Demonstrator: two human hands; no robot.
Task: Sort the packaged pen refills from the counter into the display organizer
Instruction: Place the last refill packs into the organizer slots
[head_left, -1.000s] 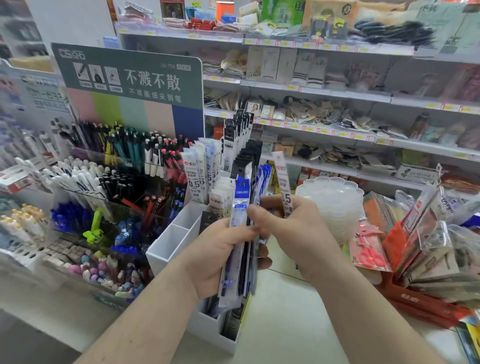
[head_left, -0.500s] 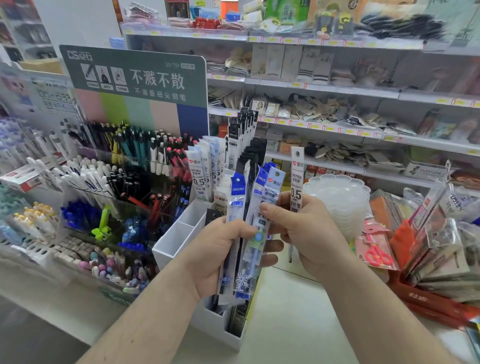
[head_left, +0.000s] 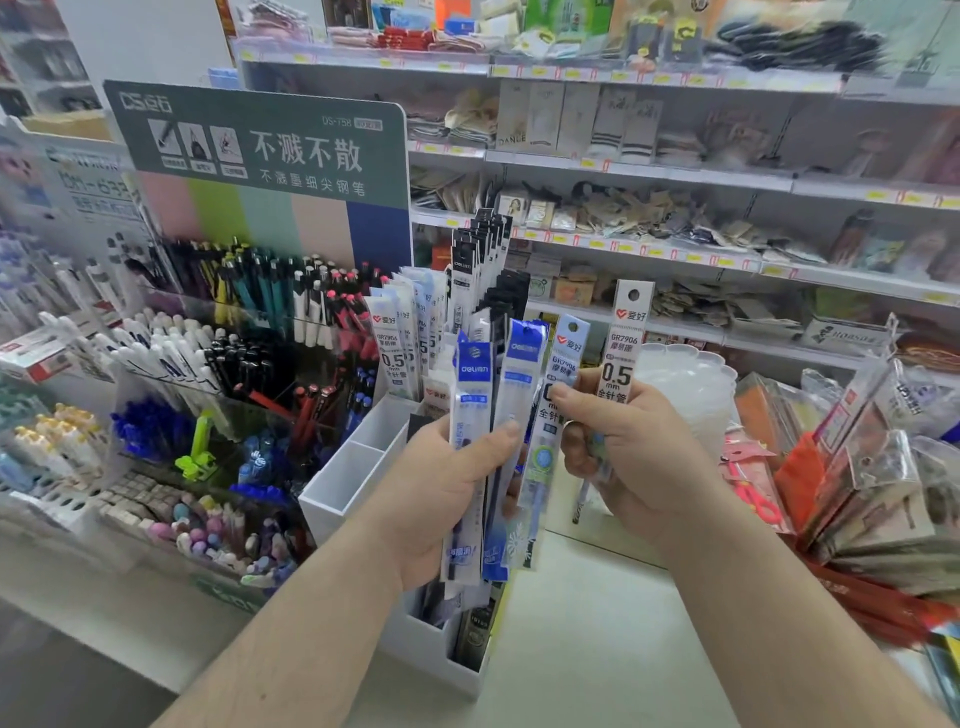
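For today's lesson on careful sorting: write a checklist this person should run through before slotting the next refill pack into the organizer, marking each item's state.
1. Single pack separated in right hand: ok.
2. Its label readable, 0.5 mm: ok.
3. Remaining packs held firmly by left hand: ok.
4. Free slot in the white organizer: ok, two near compartments look empty.
5. Matching packs' slot identified: cannot tell.

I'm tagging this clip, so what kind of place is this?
Most likely a stationery shop: a pen display, shelves with yellow price tags, and packaged refills in hand.
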